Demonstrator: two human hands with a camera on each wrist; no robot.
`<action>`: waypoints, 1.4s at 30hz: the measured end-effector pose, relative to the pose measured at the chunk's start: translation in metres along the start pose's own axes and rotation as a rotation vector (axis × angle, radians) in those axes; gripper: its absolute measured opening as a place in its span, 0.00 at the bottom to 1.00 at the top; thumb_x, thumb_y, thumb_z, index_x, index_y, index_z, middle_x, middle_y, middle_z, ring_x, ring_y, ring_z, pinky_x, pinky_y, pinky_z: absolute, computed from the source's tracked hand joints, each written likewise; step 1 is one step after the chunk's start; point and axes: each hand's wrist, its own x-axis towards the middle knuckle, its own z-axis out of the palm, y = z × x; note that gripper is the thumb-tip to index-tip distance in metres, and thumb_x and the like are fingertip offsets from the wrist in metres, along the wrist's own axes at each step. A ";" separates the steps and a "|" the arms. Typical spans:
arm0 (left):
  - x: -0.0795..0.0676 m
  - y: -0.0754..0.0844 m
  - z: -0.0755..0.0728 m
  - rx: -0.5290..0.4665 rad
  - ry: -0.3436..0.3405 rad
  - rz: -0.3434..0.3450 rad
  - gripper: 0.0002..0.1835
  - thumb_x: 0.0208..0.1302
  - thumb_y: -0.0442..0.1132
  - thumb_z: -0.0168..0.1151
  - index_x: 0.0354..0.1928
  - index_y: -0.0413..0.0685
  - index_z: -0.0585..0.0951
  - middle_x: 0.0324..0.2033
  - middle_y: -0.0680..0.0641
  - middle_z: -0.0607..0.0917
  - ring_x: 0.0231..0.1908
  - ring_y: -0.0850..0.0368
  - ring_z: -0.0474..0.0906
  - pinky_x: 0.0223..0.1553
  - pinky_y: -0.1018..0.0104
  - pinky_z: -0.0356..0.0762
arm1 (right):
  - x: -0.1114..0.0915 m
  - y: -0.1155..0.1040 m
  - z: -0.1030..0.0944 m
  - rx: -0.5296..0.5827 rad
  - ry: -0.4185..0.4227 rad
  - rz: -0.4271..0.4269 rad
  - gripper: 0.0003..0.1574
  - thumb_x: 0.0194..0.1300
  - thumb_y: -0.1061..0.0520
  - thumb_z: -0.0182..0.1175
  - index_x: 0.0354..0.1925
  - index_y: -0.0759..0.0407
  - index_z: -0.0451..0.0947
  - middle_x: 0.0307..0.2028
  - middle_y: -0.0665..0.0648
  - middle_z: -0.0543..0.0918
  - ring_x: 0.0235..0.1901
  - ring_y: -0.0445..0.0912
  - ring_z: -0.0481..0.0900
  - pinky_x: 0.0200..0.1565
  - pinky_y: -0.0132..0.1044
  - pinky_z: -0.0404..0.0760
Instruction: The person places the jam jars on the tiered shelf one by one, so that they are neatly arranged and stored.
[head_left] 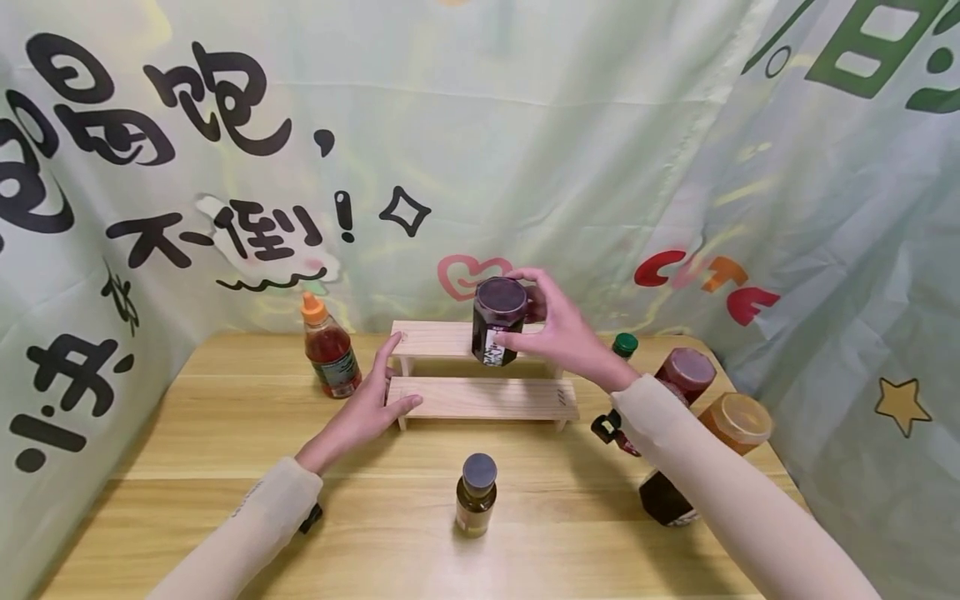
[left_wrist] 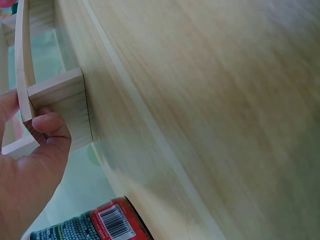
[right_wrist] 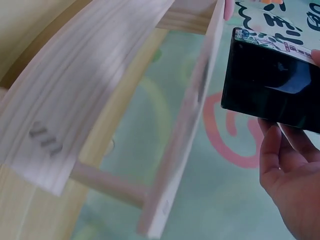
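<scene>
A dark jar with a purple-black lid (head_left: pixel 501 310) is gripped by my right hand (head_left: pixel 561 333), thumb on the near side and fingers round its right and back. The jar is upright over the upper board of a two-tier wooden rack (head_left: pixel 483 398). In the right wrist view, a gap shows between the jar's bottom (right_wrist: pixel 270 80) and the upper board (right_wrist: pixel 185 130). My left hand (head_left: pixel 367 408) holds the rack's left end. The left wrist view shows its thumb and a finger curled about the board (left_wrist: pixel 24 65); other fingers are partly hidden.
Left of the rack stands a squeeze bottle with an orange cap (head_left: pixel 330 354). A small grey-capped bottle (head_left: pixel 477 496) stands in front. Under and beyond my right forearm are a yellow-lidded jar (head_left: pixel 738 419), a red-lidded jar (head_left: pixel 687 372), a green-capped bottle (head_left: pixel 624 343) and a dark container (head_left: pixel 663 500).
</scene>
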 end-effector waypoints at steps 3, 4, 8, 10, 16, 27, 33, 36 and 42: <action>0.000 -0.001 0.000 0.002 0.001 -0.001 0.59 0.74 0.41 0.75 0.89 0.68 0.41 0.59 0.28 0.79 0.57 0.37 0.78 0.52 0.40 0.77 | 0.007 0.004 0.008 0.038 -0.008 0.010 0.55 0.62 0.61 0.82 0.79 0.52 0.63 0.63 0.58 0.84 0.57 0.54 0.86 0.60 0.58 0.82; 0.000 -0.001 0.000 0.001 0.001 -0.001 0.59 0.74 0.41 0.75 0.89 0.68 0.41 0.59 0.28 0.79 0.57 0.37 0.78 0.52 0.39 0.77 | 0.009 0.005 0.011 0.048 -0.010 0.010 0.55 0.63 0.61 0.82 0.79 0.53 0.63 0.63 0.58 0.83 0.58 0.55 0.85 0.60 0.57 0.81; 0.000 -0.001 0.000 0.008 0.004 -0.009 0.60 0.74 0.40 0.75 0.89 0.69 0.40 0.61 0.27 0.78 0.60 0.36 0.77 0.54 0.37 0.77 | 0.020 0.011 0.020 0.069 -0.011 -0.020 0.55 0.61 0.64 0.82 0.79 0.55 0.64 0.65 0.59 0.82 0.61 0.54 0.84 0.62 0.54 0.81; 0.000 0.000 0.000 0.011 0.007 -0.007 0.60 0.74 0.40 0.75 0.89 0.69 0.40 0.61 0.27 0.77 0.60 0.36 0.77 0.54 0.37 0.77 | 0.025 0.013 0.024 0.068 -0.011 -0.034 0.55 0.61 0.65 0.82 0.79 0.54 0.65 0.65 0.59 0.83 0.61 0.53 0.83 0.62 0.52 0.81; 0.001 -0.001 0.002 0.014 0.005 -0.009 0.59 0.74 0.40 0.75 0.89 0.67 0.41 0.56 0.29 0.78 0.49 0.41 0.79 0.48 0.43 0.77 | 0.033 0.014 0.033 0.072 -0.007 -0.036 0.55 0.60 0.67 0.82 0.78 0.53 0.66 0.63 0.59 0.83 0.61 0.52 0.84 0.61 0.50 0.82; 0.001 -0.002 0.000 0.007 0.004 -0.025 0.59 0.74 0.41 0.75 0.89 0.70 0.40 0.58 0.29 0.77 0.49 0.41 0.79 0.49 0.42 0.78 | 0.045 0.018 0.046 0.107 -0.006 -0.042 0.54 0.64 0.69 0.77 0.80 0.55 0.64 0.67 0.63 0.80 0.63 0.59 0.83 0.65 0.52 0.80; 0.001 -0.001 -0.001 0.000 0.003 -0.021 0.59 0.74 0.41 0.75 0.89 0.69 0.41 0.58 0.30 0.77 0.51 0.39 0.79 0.50 0.41 0.78 | 0.050 0.017 0.050 0.111 -0.017 -0.031 0.54 0.64 0.70 0.75 0.81 0.52 0.62 0.68 0.63 0.79 0.64 0.58 0.82 0.65 0.49 0.79; 0.001 -0.002 0.000 -0.005 -0.002 -0.016 0.59 0.74 0.41 0.75 0.89 0.69 0.41 0.59 0.29 0.77 0.53 0.39 0.78 0.51 0.41 0.78 | 0.050 0.017 0.050 0.111 -0.014 -0.019 0.55 0.64 0.70 0.75 0.81 0.51 0.62 0.68 0.63 0.79 0.64 0.57 0.82 0.65 0.49 0.79; 0.002 -0.002 0.001 -0.010 0.003 -0.024 0.59 0.74 0.41 0.75 0.89 0.71 0.41 0.59 0.30 0.77 0.51 0.41 0.78 0.50 0.43 0.77 | 0.049 0.017 0.049 0.113 -0.022 -0.019 0.54 0.64 0.69 0.75 0.80 0.50 0.63 0.67 0.62 0.79 0.64 0.57 0.82 0.66 0.50 0.79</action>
